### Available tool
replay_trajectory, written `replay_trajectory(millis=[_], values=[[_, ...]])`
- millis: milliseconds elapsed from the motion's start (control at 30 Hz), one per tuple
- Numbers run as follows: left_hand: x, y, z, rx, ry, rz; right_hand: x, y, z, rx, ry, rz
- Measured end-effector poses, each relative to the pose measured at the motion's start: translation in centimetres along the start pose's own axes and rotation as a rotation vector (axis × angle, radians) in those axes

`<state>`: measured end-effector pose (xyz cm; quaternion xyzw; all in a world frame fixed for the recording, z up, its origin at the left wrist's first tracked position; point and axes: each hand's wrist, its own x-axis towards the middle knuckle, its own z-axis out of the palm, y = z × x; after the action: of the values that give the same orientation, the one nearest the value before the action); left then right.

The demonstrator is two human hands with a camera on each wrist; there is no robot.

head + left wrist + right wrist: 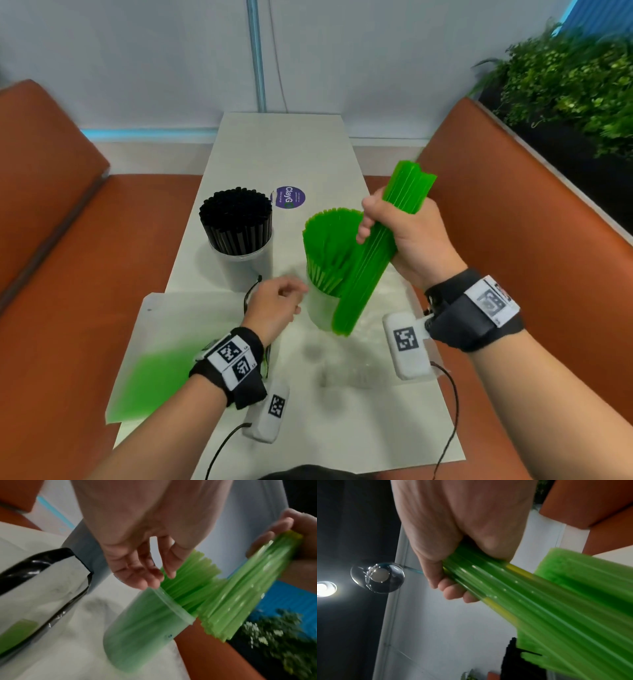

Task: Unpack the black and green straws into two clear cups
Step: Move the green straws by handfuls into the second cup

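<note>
My right hand [394, 226] grips a thick bundle of green straws [373, 253], tilted, its lower end beside the rim of a clear cup [318, 308]. That cup [144, 632] holds other green straws [329, 246] fanned out. My left hand [277, 305] hovers just left of the cup, fingers loosely curled and holding nothing; in the left wrist view its fingertips [137, 577] hang above the cup's rim. A second clear cup [243, 267] at the left is packed with black straws [236, 219]. The right wrist view shows my fingers [453, 588] wrapped round the bundle [547, 608].
A flat plastic bag with green straws inside [154, 370] lies on the white table [342, 411] under my left forearm. A purple round sticker [289, 197] sits behind the cups. Orange benches [68, 240] flank the table; a plant [575, 89] stands at the right.
</note>
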<state>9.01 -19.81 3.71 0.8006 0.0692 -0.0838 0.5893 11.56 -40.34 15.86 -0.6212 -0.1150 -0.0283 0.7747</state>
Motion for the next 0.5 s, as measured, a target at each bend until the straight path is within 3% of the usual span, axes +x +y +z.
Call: replay_trajectory(millis=[167, 500], values=[[0.1, -0.5, 1.1, 0.356, -0.155, 0.155, 0.5, 0.7, -0.9, -0.147, 0.083, -0.082], [0.4, -0.5, 1.7, 0.591, -0.266, 0.114, 3.4, 1.6, -0.5, -0.186, 0.111, -0.186]])
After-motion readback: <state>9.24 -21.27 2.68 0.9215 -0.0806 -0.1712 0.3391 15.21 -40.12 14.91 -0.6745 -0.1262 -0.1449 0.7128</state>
